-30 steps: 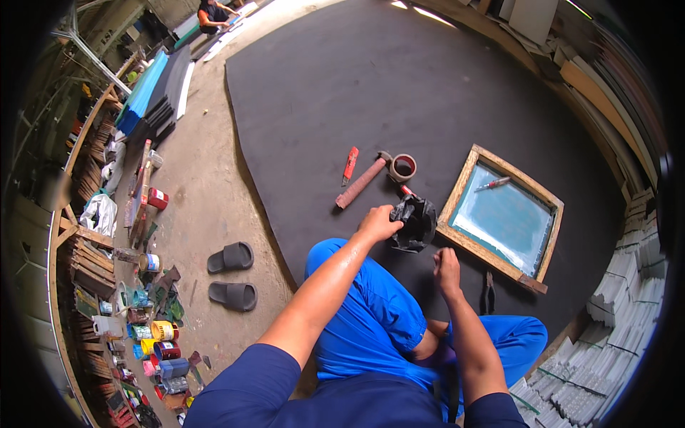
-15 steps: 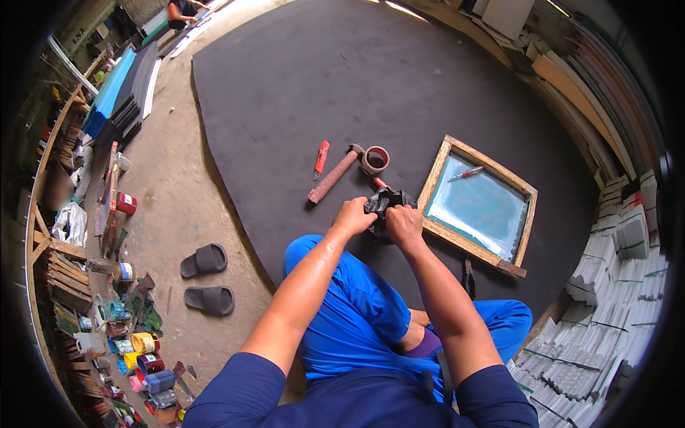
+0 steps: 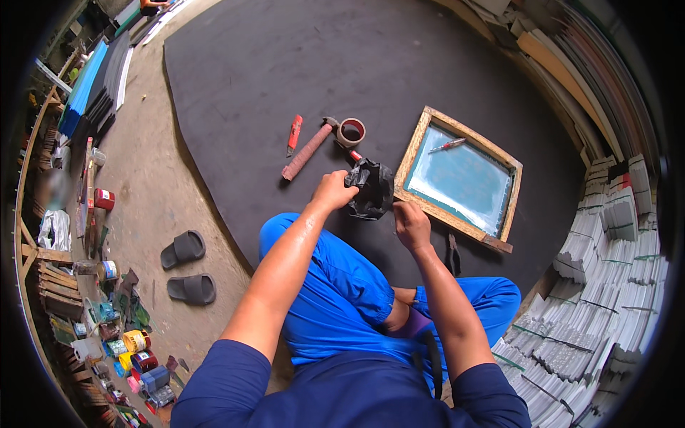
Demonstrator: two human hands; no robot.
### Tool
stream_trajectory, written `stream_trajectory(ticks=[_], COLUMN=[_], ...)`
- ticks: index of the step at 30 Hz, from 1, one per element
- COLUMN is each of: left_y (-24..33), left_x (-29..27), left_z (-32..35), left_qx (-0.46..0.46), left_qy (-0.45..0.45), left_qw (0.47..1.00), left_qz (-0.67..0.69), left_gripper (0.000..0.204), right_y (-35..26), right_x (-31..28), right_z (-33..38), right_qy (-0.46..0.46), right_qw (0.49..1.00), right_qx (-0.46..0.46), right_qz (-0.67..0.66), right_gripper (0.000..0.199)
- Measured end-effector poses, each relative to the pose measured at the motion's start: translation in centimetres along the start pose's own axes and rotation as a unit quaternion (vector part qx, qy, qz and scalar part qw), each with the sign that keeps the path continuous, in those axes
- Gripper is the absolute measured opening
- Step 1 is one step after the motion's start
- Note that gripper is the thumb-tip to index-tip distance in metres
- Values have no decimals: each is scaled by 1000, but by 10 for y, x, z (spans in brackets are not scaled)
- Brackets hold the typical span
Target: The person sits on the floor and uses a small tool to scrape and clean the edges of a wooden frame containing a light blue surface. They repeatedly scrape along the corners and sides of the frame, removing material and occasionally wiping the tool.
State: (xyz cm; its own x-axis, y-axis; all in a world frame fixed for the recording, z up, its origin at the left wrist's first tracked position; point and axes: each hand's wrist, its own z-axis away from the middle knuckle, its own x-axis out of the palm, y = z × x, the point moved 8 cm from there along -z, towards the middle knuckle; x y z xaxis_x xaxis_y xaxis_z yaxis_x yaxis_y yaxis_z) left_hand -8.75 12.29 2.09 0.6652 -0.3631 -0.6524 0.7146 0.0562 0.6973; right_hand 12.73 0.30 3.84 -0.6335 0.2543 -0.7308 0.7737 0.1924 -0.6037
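My left hand [image 3: 332,191] grips the rim of a crumpled black plastic bag [image 3: 372,187], whose mouth gapes upward. Just right of the bag, my right hand [image 3: 412,224] is closed in a pinch, and what its fingers hold, if anything, is too small to make out. Beyond the bag lie a hammer [image 3: 308,151] with a reddish wrapped handle, a red utility knife [image 3: 295,135] and a roll of tape [image 3: 351,133]. A small red-ended object [image 3: 354,155] shows partly behind the bag. To the right sits a wooden-framed screen [image 3: 422,191] with a red-and-silver pen-like tool [image 3: 448,145] on its teal mesh.
Dark pliers [image 3: 453,255] lie by my right forearm on the black sheet [image 3: 300,64]. Black slides [image 3: 187,267] rest on the concrete at left, near paint cans [image 3: 139,341]. Bundled white strips [image 3: 571,321] are stacked at right. Another person's arm [image 3: 153,4] shows far left.
My right hand has left the bag's rim and moved slightly right and toward me. The bag's mouth has spread wider, still held by my left hand. The whole view has shifted a little.
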Motion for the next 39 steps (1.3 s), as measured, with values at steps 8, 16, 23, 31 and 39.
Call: stream_trajectory(ticks=[8,16,23,31,39], left_y=[-2,3,5,6,4], left_x=[0,3,3,-2,-2], left_z=[5,3,6,8,7], left_qx=[-6,20,15,14,22], left_qy=[-9,-13,-22,-1,3], left_qw=[1000,999,999,999,999], left_qz=[-14,-23,-34,-34,-26], left_gripper=[39,38,39,37,38], right_y=[51,60,57,65,60], right_x=[38,20,25,36,51], right_z=[48,76,63,69,69], right_qy=[-209,-120,-101,-16,-9], right_qw=[962,987,989,997,992], right_qx=[-15,-31,-46,49,47], right_qz=[172,107,99,59,118], right_gripper=[44,38,28,11,10])
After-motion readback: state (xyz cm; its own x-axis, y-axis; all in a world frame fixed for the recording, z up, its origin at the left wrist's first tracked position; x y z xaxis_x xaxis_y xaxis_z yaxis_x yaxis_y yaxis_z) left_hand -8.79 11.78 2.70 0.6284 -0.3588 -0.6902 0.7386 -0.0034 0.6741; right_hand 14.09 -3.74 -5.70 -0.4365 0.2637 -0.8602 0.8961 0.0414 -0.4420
